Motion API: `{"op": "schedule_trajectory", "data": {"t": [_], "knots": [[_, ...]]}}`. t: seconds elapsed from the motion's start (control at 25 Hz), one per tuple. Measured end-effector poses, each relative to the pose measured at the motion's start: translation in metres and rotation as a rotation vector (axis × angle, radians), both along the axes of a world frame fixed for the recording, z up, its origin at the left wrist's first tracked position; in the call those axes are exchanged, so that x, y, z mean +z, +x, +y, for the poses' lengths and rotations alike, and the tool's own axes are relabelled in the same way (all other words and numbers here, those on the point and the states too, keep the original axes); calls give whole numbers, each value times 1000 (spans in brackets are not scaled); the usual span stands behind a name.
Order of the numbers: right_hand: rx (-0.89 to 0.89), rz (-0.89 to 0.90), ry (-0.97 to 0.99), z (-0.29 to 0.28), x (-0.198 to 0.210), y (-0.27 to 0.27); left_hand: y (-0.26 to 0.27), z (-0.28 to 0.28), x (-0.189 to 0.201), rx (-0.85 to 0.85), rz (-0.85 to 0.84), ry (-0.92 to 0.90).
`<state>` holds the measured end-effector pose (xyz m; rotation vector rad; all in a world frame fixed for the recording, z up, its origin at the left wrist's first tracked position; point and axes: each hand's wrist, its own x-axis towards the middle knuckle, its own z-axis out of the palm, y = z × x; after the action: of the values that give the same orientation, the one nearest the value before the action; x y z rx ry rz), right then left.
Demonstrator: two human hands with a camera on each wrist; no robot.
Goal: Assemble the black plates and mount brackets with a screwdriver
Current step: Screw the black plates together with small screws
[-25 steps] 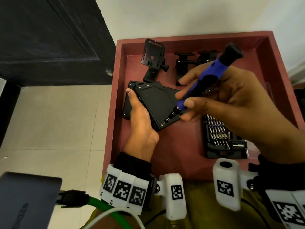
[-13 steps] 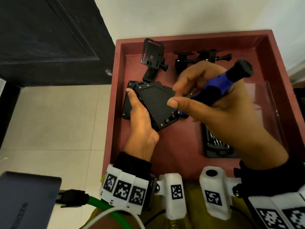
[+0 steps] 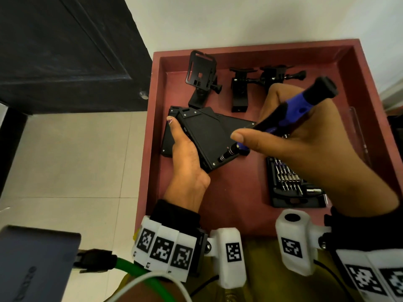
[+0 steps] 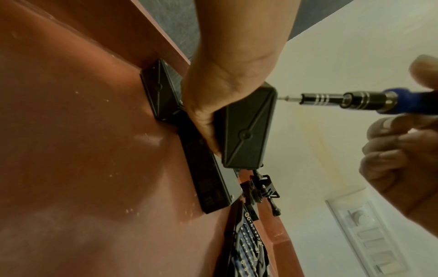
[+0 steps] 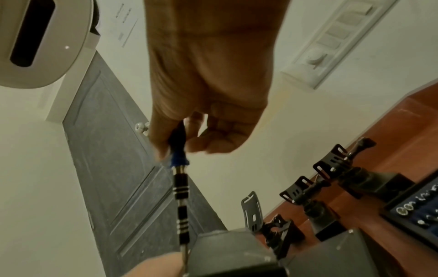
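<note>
A black plate point(image 3: 205, 136) is tilted up inside the red tray point(image 3: 239, 210), resting over other black plates point(image 3: 235, 125). My left hand point(image 3: 185, 153) grips its left edge, thumb along the side; in the left wrist view the plate point(image 4: 246, 129) is seen edge-on. My right hand point(image 3: 294, 138) grips the blue and black screwdriver point(image 3: 290, 110), whose tip point(image 4: 284, 97) touches the plate's near corner. The right wrist view shows the screwdriver shaft point(image 5: 182, 195) pointing down at the plate point(image 5: 227, 251). Three black mount brackets point(image 3: 201, 77) point(image 3: 238, 88) point(image 3: 281, 75) stand at the tray's back.
An open bit case point(image 3: 292, 182) lies in the tray at the right, under my right forearm. A dark door point(image 3: 65, 51) and tiled floor point(image 3: 65, 160) lie left of the tray. A grey device with a green cable point(image 3: 130, 267) sits at bottom left.
My right hand has turned and shifted on the screwdriver handle, which has swung lower and to the right. The tip stays at the plate's corner; my left hand holds still.
</note>
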<state>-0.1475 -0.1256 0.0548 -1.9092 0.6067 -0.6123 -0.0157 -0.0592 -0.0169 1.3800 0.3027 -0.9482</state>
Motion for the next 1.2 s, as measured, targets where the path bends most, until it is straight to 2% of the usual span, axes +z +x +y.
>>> {"op": "schedule_trajectory", "data": {"t": [0.12,0.32,0.52,0.6,0.64,0.76,0.88,0.96,1.08,1.2], "knots": [[-34,-64,-60,2,-6,7,-1,-2,-1,13,-20,-7],[106,-211,186,8,-4,11,-3,0,4,-16,-11,1],[229,-97,326,-3,1,-1,-1,0,2,-7,6,-17],[165,-96,366,-5,3,-3,-1,0,1,-14,13,-25],[103,-91,333,-5,4,-3,-1,1,1,-14,13,-26],[-16,-18,71,-1,2,1,-2,1,1,-5,4,-12],[-62,-39,-19,1,-1,5,-1,1,1,-8,0,-10],[-44,-87,-10,2,-3,8,-1,1,2,-15,-4,-16],[50,-158,107,6,-3,10,-1,2,3,-19,-1,-17],[172,-102,198,3,2,4,1,2,1,-10,7,-8]]}}
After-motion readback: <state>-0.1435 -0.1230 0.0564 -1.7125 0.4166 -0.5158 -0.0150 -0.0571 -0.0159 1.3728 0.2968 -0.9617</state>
